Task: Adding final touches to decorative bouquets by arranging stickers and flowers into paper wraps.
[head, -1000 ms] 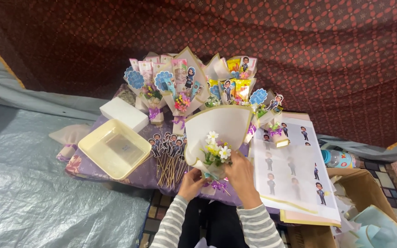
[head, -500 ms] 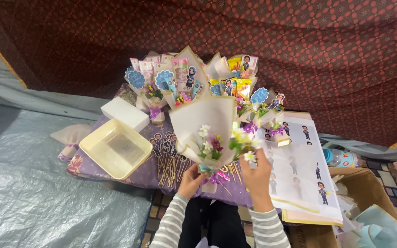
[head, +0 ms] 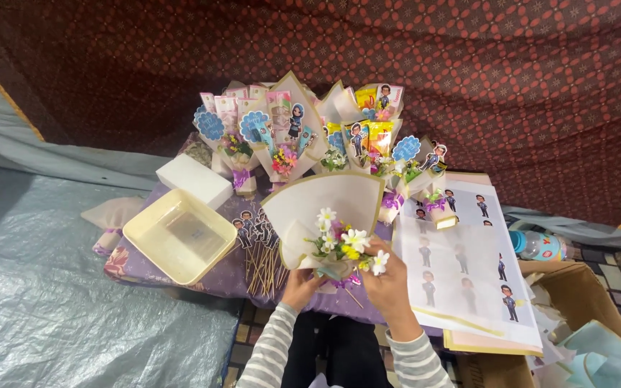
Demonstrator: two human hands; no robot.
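My left hand (head: 300,282) is closed round the base of a small bouquet (head: 328,230) wrapped in cream paper, held over the near edge of the purple table (head: 138,264). My right hand (head: 388,276) cups its right side, fingers curled against the white and yellow flowers. Just left lie a bundle of wooden sticks (head: 261,255) with cartoon toppers and an empty cream tray (head: 179,235). Finished bouquets (head: 289,136) stand behind; a sheet of printed figures (head: 461,262) lies to the right

Both hands raised close together, left hand (head: 300,282) and right hand (head: 389,276) with fingers curled closed
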